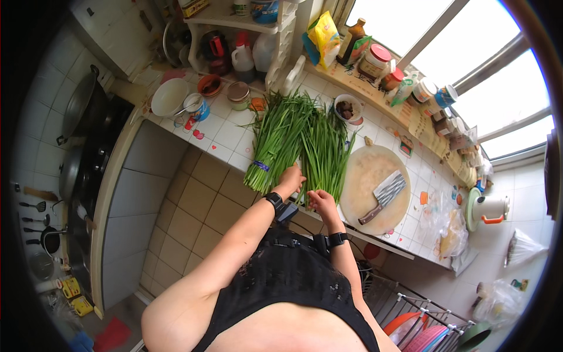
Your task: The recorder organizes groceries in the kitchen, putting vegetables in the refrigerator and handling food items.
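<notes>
Two heaps of long green garlic chives lie side by side on the white tiled counter. A purple band wraps the cut ends of the left bunch (283,127); no band shows on the right bunch (326,149). My left hand (291,179) rests at the lower edge between the two, fingers curled; what it holds, if anything, cannot be made out. At the stem ends of the right bunch is my right hand (321,202), fingertips pinched near the stems. Right of the chives, a cleaver (386,193) lies on a round chopping board (358,176).
Behind the chives stands a small bowl with dark food (347,108). A white bowl (169,97), a blue-and-white tub (198,108) and a lidded jar (239,94) stand at the left. Jars and bottles line the windowsill (369,88). A plastic bag (453,233) lies far right.
</notes>
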Tool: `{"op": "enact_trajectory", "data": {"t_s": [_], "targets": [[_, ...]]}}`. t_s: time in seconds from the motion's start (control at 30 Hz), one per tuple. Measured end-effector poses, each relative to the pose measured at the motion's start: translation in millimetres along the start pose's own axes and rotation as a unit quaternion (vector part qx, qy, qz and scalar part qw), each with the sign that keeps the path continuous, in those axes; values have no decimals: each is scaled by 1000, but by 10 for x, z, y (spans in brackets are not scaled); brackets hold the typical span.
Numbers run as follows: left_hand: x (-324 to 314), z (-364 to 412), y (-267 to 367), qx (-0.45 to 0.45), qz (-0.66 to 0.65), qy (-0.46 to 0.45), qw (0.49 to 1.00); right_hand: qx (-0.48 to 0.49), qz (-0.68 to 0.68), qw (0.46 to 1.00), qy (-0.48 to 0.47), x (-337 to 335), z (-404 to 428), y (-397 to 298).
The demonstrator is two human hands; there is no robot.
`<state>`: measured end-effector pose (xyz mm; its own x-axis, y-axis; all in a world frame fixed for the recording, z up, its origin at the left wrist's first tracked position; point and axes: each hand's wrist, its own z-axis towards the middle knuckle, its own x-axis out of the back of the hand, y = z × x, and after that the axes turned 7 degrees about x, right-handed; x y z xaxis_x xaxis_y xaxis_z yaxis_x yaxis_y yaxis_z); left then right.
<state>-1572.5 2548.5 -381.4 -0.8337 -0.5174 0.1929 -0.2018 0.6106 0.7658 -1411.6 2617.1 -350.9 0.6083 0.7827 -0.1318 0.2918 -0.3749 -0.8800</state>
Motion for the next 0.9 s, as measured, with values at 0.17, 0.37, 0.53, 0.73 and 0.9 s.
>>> {"op": "enact_trajectory", "data": {"t_s": [0.17,0.37,0.53,0.73,0.9], "targets": [[22,47,-35,-7,30,3,1000,-2,-3,1000,-5,26,-13,0],[32,-6,-19,-6,-44,0,999,-17,-11,1000,-5,31,23,1],[133,-34,-185,-81,-122,-44,988,-16,36,999,-11,-10,63,8],[268,-396,-148,-44,-162,-105,980,2,91,996,11,-126,109,-6],[274,-573,-222,-19,-208,-117,971,78,-1,997,-9,-293,146,-48]]}}
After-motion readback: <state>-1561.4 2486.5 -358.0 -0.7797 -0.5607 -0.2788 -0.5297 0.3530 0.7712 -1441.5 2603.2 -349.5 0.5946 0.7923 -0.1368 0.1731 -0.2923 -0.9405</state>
